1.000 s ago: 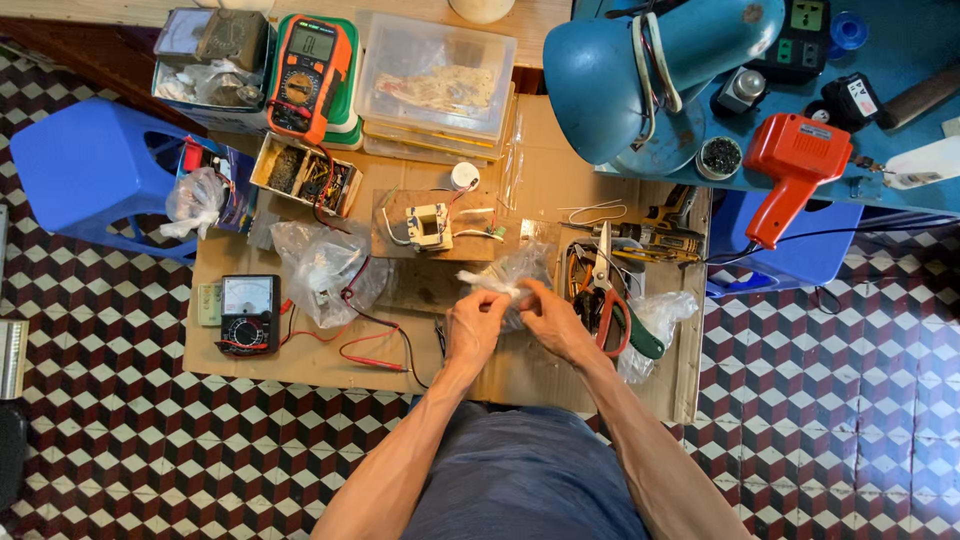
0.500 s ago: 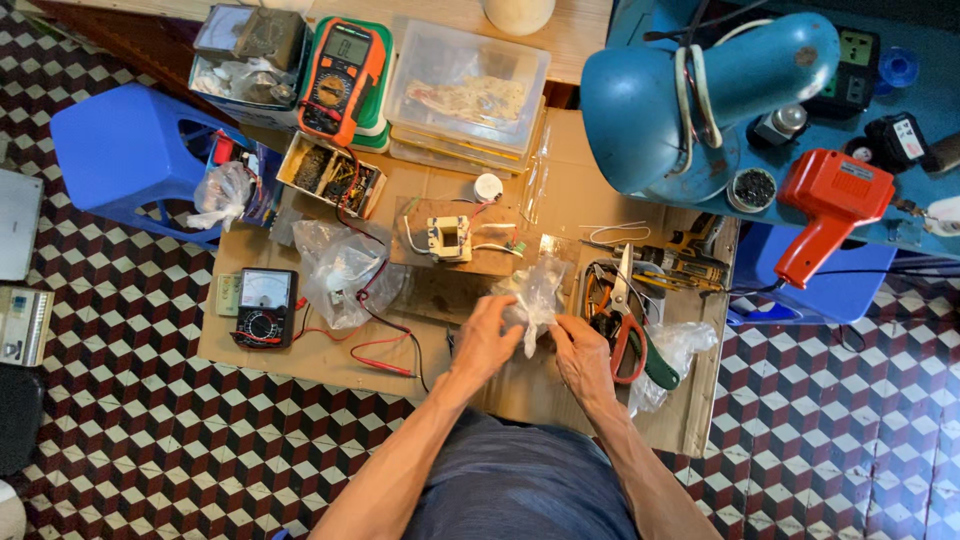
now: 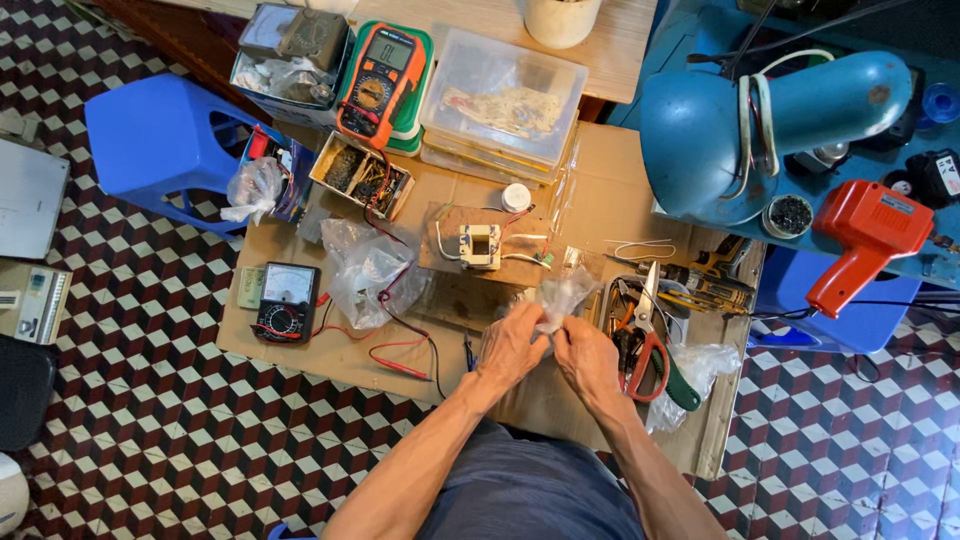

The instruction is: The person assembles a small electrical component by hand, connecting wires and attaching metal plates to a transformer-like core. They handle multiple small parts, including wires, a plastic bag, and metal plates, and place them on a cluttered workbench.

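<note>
Both my hands hold a small clear plastic bag (image 3: 562,295) above a low cardboard-covered work surface (image 3: 600,200). My left hand (image 3: 511,345) pinches the bag's lower left part. My right hand (image 3: 588,355) grips its lower right part, fingers closed on the plastic. The bag stands up between the fingertips, crumpled; what is inside cannot be made out. Just beyond it lies a small transformer (image 3: 480,246) with loose wires on a brown board.
A black analog meter (image 3: 284,302) with red leads lies at the left, beside a bigger clear bag (image 3: 368,268). Scissors and pliers (image 3: 648,330) fill a tray at the right. An orange multimeter (image 3: 378,82), clear boxes (image 3: 502,100), a blue lamp (image 3: 740,125), an orange soldering gun (image 3: 868,238), a blue stool (image 3: 160,140).
My hands and the small bag have stayed together while the view moved; the bag now stands a little higher between my fingertips, and my right hand has closed more tightly on it.
</note>
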{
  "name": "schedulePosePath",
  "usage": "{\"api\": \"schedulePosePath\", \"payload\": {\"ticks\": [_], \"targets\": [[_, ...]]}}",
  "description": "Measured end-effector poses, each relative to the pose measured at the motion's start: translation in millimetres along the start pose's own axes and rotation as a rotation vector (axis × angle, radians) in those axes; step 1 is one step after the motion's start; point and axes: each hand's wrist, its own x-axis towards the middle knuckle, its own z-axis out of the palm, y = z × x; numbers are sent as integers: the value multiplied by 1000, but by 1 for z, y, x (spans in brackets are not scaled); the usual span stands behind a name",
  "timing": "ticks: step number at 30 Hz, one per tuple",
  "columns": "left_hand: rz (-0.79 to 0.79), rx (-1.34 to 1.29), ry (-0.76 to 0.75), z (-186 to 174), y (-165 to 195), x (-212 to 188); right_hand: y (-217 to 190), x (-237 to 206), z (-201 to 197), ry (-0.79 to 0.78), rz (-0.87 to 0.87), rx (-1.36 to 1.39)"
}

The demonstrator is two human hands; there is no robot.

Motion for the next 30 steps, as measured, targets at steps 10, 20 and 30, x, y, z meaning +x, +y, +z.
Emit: {"api": "schedulePosePath", "payload": {"ticks": [10, 20, 30], "targets": [[-331, -154, 83, 1, -20, 12, 0, 8, -11, 54, 285, 127], [-179, 9, 49, -10, -28, 0, 27, 17, -35, 194, 339, 79], [-75, 64, -15, -22, 1, -1, 40, 30, -56, 98, 431, 92]]}}
